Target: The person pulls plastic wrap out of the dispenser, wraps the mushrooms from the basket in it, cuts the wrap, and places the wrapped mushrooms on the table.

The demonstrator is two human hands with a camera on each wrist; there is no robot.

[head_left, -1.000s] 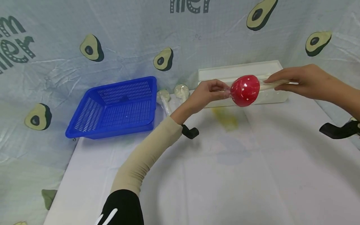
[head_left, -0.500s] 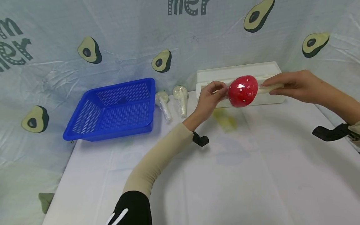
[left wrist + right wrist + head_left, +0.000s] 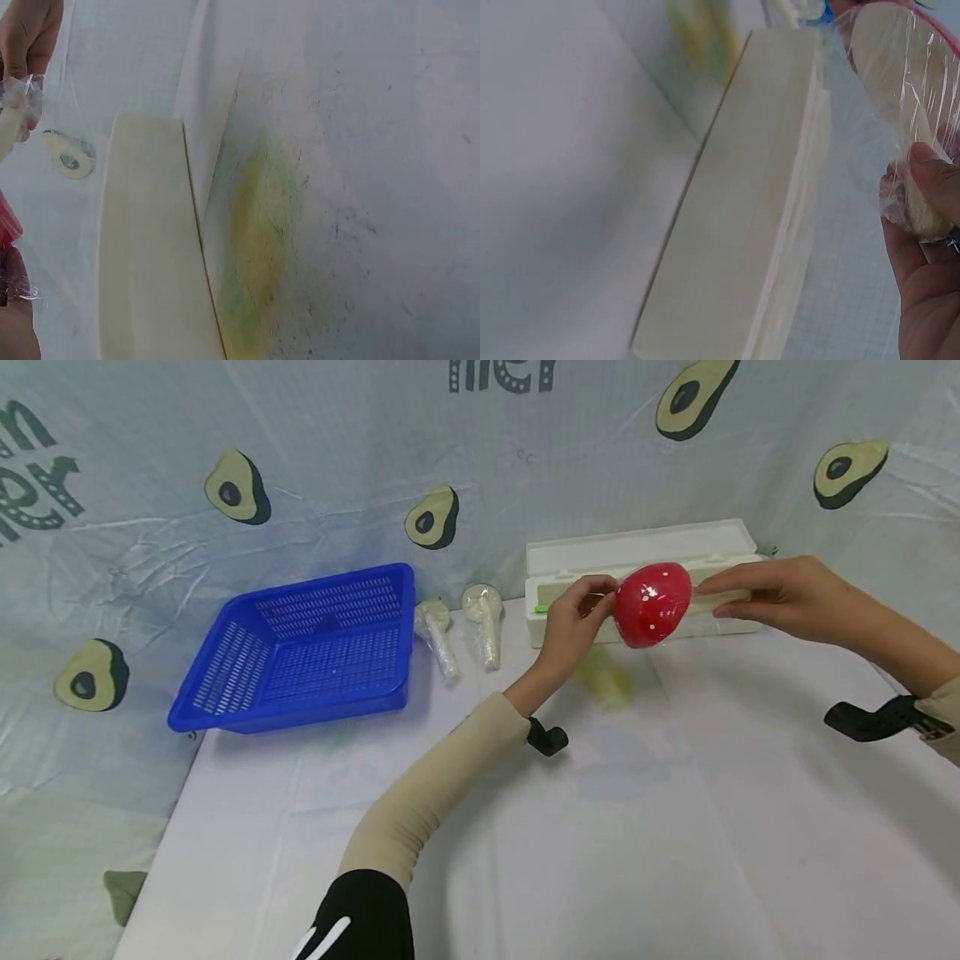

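Note:
A toy mushroom (image 3: pixel 654 604) with a red, white-dotted cap and a pale stem is wrapped in clear plastic. It is held in the air in front of the open white box (image 3: pixel 720 625). My left hand (image 3: pixel 572 625) pinches the wrapper at the top of the cap. From the other side, my right hand (image 3: pixel 795 597) holds the stem between thumb and fingers. The right wrist view shows the cap's cream underside and the thumb (image 3: pixel 937 176) on the wrapped stem. Only a sliver of red cap (image 3: pixel 6 225) shows in the left wrist view.
A blue perforated basket (image 3: pixel 300 714) stands at the back left. Beside it lie two pale wrapped things with round heads and stems (image 3: pixel 446 652), (image 3: pixel 491 639). The box's lid (image 3: pixel 637 547) leans up against the patterned sheet, and something green (image 3: pixel 542 608) shows inside the box.
My left hand has moved right and closer to the cap, so its fingers now sit right against it. My left forearm has shifted right, uncovering the two pale wrapped things. The mushroom has tilted slightly.

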